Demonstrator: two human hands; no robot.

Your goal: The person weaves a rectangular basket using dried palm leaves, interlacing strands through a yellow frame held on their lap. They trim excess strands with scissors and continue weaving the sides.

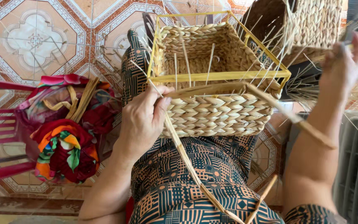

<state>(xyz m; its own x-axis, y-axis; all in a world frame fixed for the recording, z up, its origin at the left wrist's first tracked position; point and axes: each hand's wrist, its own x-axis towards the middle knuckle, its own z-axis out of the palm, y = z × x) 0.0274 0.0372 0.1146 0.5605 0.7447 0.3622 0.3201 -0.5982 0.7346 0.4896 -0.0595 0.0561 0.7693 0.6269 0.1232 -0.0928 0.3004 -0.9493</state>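
Patterned tile floor (34,41) in orange and white, sunlit. A red chair (1,124) stands left, bright cloth (65,149) heaped on it.

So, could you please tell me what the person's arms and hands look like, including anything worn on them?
Both forearms are bare, with no sleeves reaching them. The left hand shows no glove, ring or watch. The right hand is also ungloved, though motion blur hides fine detail. A patterned dress in dark teal and orange geometric print covers the lap.
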